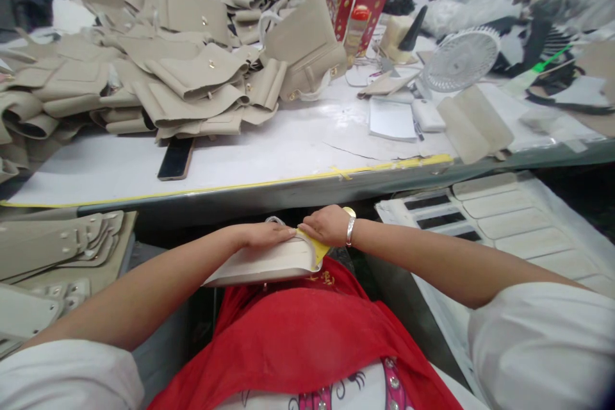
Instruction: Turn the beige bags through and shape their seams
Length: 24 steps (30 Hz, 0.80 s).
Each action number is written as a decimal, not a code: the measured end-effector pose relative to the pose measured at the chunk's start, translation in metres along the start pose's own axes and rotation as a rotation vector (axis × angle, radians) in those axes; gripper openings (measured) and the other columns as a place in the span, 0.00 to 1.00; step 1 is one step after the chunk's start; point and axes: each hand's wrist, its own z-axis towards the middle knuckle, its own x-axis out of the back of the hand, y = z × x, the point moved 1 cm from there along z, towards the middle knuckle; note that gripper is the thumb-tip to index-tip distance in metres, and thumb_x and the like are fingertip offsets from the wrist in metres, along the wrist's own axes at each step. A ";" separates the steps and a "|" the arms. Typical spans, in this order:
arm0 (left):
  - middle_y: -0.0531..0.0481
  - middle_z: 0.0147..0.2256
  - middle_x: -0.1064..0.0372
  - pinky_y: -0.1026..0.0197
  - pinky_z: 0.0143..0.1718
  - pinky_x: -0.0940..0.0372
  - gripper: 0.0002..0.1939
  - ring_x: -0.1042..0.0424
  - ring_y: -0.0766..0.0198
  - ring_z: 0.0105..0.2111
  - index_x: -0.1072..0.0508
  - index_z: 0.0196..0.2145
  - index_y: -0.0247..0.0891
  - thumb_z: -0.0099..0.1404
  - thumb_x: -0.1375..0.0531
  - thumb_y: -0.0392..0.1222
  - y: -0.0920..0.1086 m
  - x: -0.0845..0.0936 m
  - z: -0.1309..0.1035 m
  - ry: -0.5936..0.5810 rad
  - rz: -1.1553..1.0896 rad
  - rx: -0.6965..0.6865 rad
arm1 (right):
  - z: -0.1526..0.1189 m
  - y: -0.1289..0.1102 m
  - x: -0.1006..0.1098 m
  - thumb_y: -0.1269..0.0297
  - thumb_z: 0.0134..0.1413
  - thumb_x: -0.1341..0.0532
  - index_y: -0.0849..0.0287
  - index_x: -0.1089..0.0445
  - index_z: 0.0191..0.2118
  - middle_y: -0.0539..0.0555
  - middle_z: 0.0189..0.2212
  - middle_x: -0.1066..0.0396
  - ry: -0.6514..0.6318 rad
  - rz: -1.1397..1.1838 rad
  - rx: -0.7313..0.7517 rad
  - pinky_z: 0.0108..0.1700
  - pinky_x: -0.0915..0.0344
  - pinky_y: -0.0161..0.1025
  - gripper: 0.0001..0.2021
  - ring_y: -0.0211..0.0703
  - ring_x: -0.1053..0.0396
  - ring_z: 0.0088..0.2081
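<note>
Both hands rested on a cream bag piece held in the lap, below the table edge.

The left hand [264,235] lay flat on top of the cream bag piece [259,264], fingers extended and together, pressing rather than gripping. The right hand [327,225], with a bracelet [350,230] at the wrist, met it at the piece's far corner, fingers curled down onto a yellow strip [314,248]; whether they pinched it could not be told. The piece lay over a red cloth [298,327]. On the white table [269,147] above lay a heap of beige bag parts [182,77], a dark phone [175,158] and a small white fan [460,59].
</note>
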 end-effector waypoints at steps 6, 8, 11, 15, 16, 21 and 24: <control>0.45 0.51 0.36 0.61 0.50 0.44 0.32 0.36 0.58 0.47 0.37 0.54 0.34 0.65 0.62 0.58 -0.011 0.004 -0.011 0.097 0.074 -0.011 | 0.023 -0.006 0.009 0.51 0.61 0.64 0.56 0.31 0.38 0.57 0.34 0.27 -0.008 -0.012 0.021 0.35 0.42 0.37 0.27 0.45 0.30 0.37; 0.44 0.51 0.37 0.59 0.50 0.45 0.31 0.36 0.56 0.48 0.39 0.54 0.36 0.65 0.62 0.58 -0.010 0.002 -0.018 0.147 0.132 0.011 | 0.029 -0.011 0.012 0.50 0.60 0.64 0.56 0.31 0.38 0.58 0.35 0.27 -0.005 -0.011 0.049 0.36 0.42 0.38 0.27 0.45 0.30 0.38; 0.43 0.54 0.40 0.57 0.51 0.46 0.31 0.37 0.55 0.50 0.43 0.57 0.37 0.65 0.62 0.57 -0.005 -0.002 -0.031 0.214 0.226 0.021 | 0.037 -0.018 0.016 0.49 0.60 0.64 0.56 0.30 0.39 0.58 0.36 0.27 0.008 -0.029 0.123 0.35 0.41 0.38 0.28 0.46 0.30 0.38; 0.39 0.58 0.47 0.56 0.54 0.49 0.35 0.43 0.54 0.55 0.51 0.60 0.31 0.63 0.57 0.58 0.002 -0.014 -0.053 0.335 0.326 0.043 | 0.042 -0.009 0.031 0.47 0.59 0.63 0.56 0.29 0.37 0.58 0.35 0.27 0.012 -0.079 0.126 0.36 0.40 0.39 0.29 0.47 0.31 0.39; 0.38 0.58 0.48 0.56 0.54 0.49 0.37 0.44 0.53 0.56 0.53 0.61 0.30 0.62 0.55 0.59 0.002 -0.018 -0.058 0.366 0.348 0.063 | 0.041 -0.001 0.038 0.46 0.59 0.63 0.56 0.29 0.37 0.59 0.36 0.27 0.022 -0.079 0.072 0.36 0.40 0.40 0.29 0.48 0.31 0.39; 0.36 0.59 0.51 0.52 0.55 0.51 0.48 0.46 0.50 0.56 0.55 0.61 0.29 0.53 0.47 0.64 0.006 -0.036 -0.061 0.468 0.481 0.049 | 0.009 0.058 0.059 0.43 0.56 0.64 0.60 0.29 0.40 0.64 0.39 0.29 0.059 0.006 -0.373 0.40 0.40 0.44 0.33 0.53 0.33 0.43; 0.37 0.60 0.54 0.52 0.56 0.52 0.50 0.50 0.49 0.58 0.53 0.60 0.32 0.49 0.45 0.66 0.017 -0.044 -0.045 0.479 0.535 -0.008 | -0.023 0.077 0.044 0.43 0.56 0.64 0.62 0.28 0.38 0.65 0.40 0.29 -0.045 0.152 -0.459 0.42 0.41 0.44 0.34 0.54 0.33 0.43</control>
